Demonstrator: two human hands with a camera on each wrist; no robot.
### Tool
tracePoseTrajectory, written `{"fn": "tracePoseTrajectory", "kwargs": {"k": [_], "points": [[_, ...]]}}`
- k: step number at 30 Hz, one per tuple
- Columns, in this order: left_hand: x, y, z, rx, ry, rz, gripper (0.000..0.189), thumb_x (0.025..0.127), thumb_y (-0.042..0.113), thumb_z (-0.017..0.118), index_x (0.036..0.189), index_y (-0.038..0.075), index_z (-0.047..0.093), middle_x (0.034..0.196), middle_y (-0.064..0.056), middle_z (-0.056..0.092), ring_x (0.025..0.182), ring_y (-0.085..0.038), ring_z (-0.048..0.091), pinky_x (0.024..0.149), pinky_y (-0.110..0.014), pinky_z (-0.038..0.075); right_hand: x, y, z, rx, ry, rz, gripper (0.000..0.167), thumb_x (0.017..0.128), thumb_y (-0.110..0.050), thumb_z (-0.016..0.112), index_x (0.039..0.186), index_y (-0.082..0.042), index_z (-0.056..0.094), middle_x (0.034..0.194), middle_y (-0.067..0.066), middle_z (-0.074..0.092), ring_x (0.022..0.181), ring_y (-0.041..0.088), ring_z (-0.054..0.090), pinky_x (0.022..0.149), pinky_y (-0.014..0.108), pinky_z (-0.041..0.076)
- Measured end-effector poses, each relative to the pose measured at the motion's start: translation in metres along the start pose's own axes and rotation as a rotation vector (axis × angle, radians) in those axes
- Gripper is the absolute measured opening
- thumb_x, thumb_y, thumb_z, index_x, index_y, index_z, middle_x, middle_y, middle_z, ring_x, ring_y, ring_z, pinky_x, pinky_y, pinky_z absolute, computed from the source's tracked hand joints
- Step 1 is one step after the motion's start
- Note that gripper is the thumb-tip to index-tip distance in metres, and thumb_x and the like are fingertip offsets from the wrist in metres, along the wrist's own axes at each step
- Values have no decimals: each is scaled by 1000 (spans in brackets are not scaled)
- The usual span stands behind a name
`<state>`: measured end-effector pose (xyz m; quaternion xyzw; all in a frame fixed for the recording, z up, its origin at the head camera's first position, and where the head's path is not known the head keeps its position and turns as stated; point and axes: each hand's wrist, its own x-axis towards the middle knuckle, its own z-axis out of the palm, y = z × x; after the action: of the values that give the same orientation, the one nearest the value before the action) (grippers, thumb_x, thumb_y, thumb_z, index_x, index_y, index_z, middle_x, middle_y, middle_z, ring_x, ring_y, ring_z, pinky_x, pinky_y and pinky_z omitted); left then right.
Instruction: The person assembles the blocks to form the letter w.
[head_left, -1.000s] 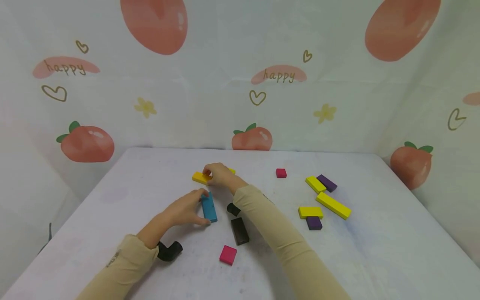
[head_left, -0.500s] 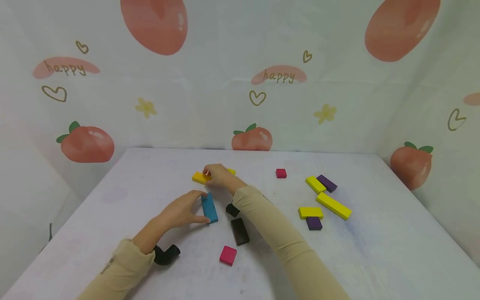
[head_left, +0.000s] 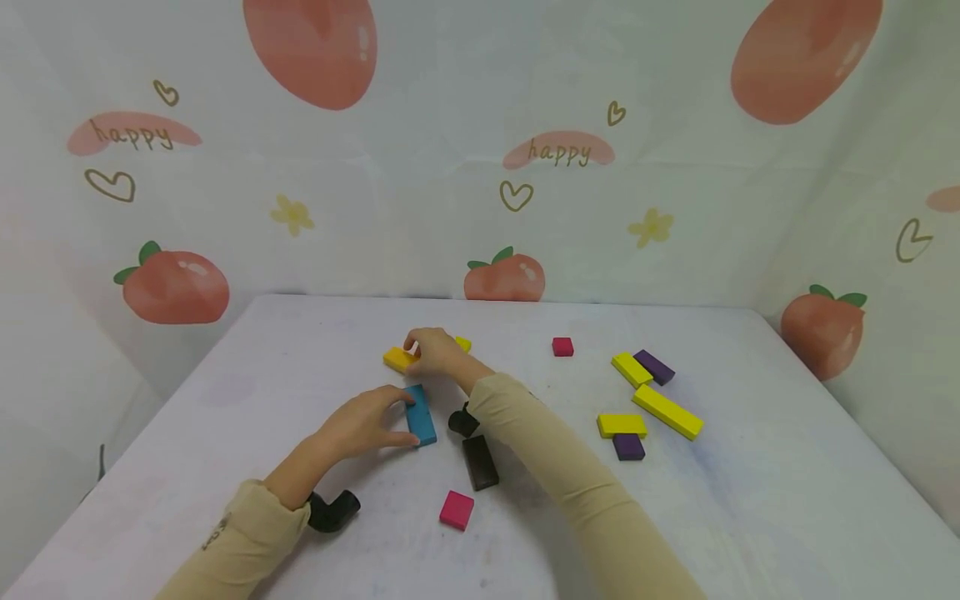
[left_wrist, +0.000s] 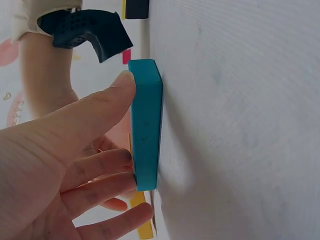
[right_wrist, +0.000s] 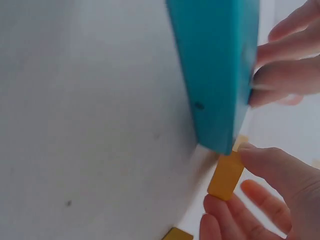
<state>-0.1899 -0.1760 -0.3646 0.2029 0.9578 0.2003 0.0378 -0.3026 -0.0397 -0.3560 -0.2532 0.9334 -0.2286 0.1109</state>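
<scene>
In the head view a flat blue block (head_left: 421, 417) lies left of the table's middle. My left hand (head_left: 363, 423) pinches it by its ends, the thumb at the near end and fingertips at the far end. The left wrist view shows the thumb on the blue block's (left_wrist: 146, 135) edge. Farther back, my right hand (head_left: 441, 352) reaches across and holds an orange-yellow block (head_left: 397, 359), partly hidden under the fingers. From the right wrist, the orange-yellow block (right_wrist: 226, 176) appears between thumb and fingers, just past the blue block's end.
A dark block (head_left: 480, 463) and a red block (head_left: 456, 510) lie nearer me. A yellow block (head_left: 463, 342) shows behind the right hand, a small red one (head_left: 562, 347) farther right. Yellow and purple blocks, including a long yellow one (head_left: 667, 411), are grouped at the right.
The left wrist has shifted slightly left and the fingers have settled around the blue block. The right hand and the orange-yellow block have edged a little left.
</scene>
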Motion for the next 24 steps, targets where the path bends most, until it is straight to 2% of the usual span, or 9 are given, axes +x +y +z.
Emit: {"fn": "tracePoseTrajectory", "kwargs": {"k": [10, 24], "points": [[-2, 1, -2, 5, 6, 15, 54, 74, 32, 77, 115, 1, 59, 119, -16, 62, 113, -34, 56, 97, -49, 47, -7, -10, 1, -3, -37, 49, 45, 81, -24, 73, 120, -8, 56, 113, 6, 63, 88, 13, 55, 80, 20, 50], [-2, 1, -1, -22, 1, 12, 57, 74, 31, 77, 117, -1, 57, 120, -16, 61, 112, -33, 56, 97, -49, 47, -9, -14, 7, -4, -61, 89, 52, 81, -26, 72, 124, -5, 51, 121, 9, 61, 95, 15, 54, 92, 25, 50]]}}
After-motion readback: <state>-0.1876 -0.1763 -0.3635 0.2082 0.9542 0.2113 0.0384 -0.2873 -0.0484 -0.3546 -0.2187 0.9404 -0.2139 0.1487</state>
